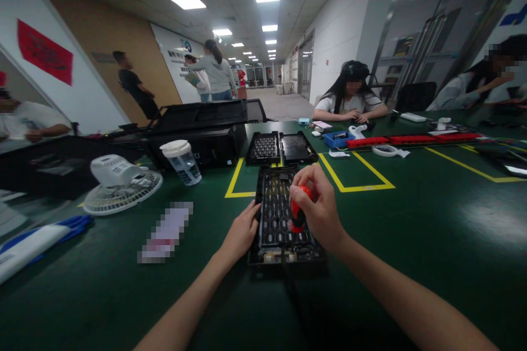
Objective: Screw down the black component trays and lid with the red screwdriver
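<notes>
A shallow black case (267, 230) lies on the green table in front of me, its inside lined with rows of rounded dark cells. At its lower end there are small metallic and tan parts, too small to name. My left hand (242, 227) grips the left edge of the case, fingers close together. Above the case's right side, my right hand (319, 208) is closed around a red and black screwdriver (299, 211). The screwdriver points down toward the lower right part of the case; its tip is hard to make out.
Two more black cases (263, 147) stand just beyond. To the left are a lidded clear cup (185, 164), a white fan (123, 184) and a blurred-out flat object (167, 233). A blue tray (335, 139) and a tape roll (385, 151) lie right. Other people sit and stand around.
</notes>
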A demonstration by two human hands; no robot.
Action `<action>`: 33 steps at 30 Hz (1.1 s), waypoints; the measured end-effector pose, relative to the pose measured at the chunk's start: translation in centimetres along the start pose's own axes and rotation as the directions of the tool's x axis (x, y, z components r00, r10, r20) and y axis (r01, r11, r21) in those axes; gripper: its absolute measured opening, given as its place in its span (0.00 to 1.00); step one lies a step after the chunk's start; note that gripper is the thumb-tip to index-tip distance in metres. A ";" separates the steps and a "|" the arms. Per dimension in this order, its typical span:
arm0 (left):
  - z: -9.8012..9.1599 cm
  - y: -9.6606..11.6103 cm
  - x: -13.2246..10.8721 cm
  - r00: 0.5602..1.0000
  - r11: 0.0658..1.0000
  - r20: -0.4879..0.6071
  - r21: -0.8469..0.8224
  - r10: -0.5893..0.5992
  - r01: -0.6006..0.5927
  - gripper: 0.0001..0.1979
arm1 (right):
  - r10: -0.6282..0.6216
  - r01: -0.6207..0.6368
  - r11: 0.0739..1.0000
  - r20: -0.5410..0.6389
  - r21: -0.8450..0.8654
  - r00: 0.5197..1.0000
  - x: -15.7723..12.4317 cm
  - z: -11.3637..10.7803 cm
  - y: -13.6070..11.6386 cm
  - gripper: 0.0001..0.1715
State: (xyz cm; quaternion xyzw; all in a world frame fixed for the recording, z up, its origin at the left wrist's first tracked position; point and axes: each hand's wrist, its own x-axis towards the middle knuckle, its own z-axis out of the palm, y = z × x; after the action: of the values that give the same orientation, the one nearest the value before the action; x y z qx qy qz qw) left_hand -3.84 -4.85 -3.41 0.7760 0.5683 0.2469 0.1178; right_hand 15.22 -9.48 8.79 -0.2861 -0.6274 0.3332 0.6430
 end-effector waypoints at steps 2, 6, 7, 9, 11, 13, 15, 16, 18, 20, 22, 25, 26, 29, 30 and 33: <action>0.0 0.1 0.0 1.000 1.000 -0.008 -0.003 0.005 -0.005 0.22 | 0.039 -0.058 0.978 0.099 0.200 0.994 0.2 0.0 0.2 0.06; -0.2 0.4 -0.1 1.000 0.999 -0.021 -0.035 0.013 -0.014 0.22 | 0.085 -0.245 0.863 0.350 0.442 0.933 0.9 -0.3 0.5 0.05; -0.3 0.5 -0.1 1.000 0.999 -0.023 -0.046 0.016 -0.017 0.23 | 0.089 -0.304 0.836 0.434 0.456 0.897 1.0 -0.4 0.6 0.04; -0.4 0.6 -0.2 1.000 0.998 -0.023 -0.063 0.015 -0.016 0.23 | 0.075 -0.393 0.799 0.573 0.455 0.816 1.3 -0.6 0.8 0.05; -0.4 0.6 -0.2 1.000 0.998 -0.018 -0.069 0.012 -0.014 0.23 | 0.048 -0.420 0.784 0.630 0.457 0.775 1.4 -0.8 1.0 0.07; -0.3 0.5 -0.1 1.000 0.998 -0.011 -0.063 0.010 -0.010 0.23 | 0.037 -0.421 0.772 0.629 0.475 0.777 1.3 -0.9 1.3 0.07; -0.2 0.3 -0.1 1.000 0.999 -0.010 -0.050 0.009 -0.009 0.22 | 0.042 -0.430 0.756 0.619 0.494 0.785 1.2 -1.0 1.6 0.08; -0.1 0.3 -0.1 1.000 0.999 -0.011 -0.043 0.005 -0.005 0.22 | 0.040 -0.434 0.747 0.618 0.503 0.785 1.2 -1.0 1.6 0.09; 0.0 0.1 0.0 1.000 0.999 -0.011 -0.034 0.004 -0.005 0.22 | 0.026 -0.441 0.723 0.618 0.531 0.786 1.2 -1.0 1.6 0.13; 0.0 0.1 0.0 1.000 1.000 -0.013 -0.030 0.010 -0.010 0.21 | 0.023 -0.453 0.699 0.616 0.554 0.788 1.3 -1.0 1.5 0.18; 0.0 0.1 0.0 1.000 1.000 -0.016 -0.025 0.010 -0.010 0.21 | 0.037 -0.462 0.688 0.608 0.560 0.793 1.4 -1.0 1.5 0.18; -0.1 0.2 -0.1 1.000 1.000 -0.015 -0.012 -0.002 0.002 0.22 | 0.044 -0.461 0.690 0.603 0.558 0.796 1.6 -1.1 1.6 0.14; -0.1 0.2 -0.1 1.000 1.000 -0.015 -0.008 -0.002 0.002 0.22 | 0.037 -0.457 0.689 0.603 0.562 0.797 1.6 -1.2 1.7 0.14; -0.1 0.1 0.0 1.000 1.000 -0.022 -0.003 0.007 -0.007 0.22 | 0.017 -0.454 0.684 0.610 0.571 0.792 1.8 -1.4 2.1 0.15; 0.0 0.1 0.0 1.000 1.000 -0.022 -0.003 0.010 -0.010 0.22 | 0.015 -0.457 0.683 0.615 0.569 0.788 1.8 -1.5 2.1 0.15; 0.0 0.0 0.0 1.000 1.000 -0.022 -0.004 0.013 -0.014 0.22 | 0.017 -0.465 0.684 0.626 0.561 0.780 2.0 -1.6 2.3 0.15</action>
State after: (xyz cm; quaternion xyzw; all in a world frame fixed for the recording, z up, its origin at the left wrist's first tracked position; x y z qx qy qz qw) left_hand -3.83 -4.84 -3.45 0.7768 0.5638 0.2576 0.1115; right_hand 16.63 -6.44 8.10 0.0045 -0.5739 0.6979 0.4284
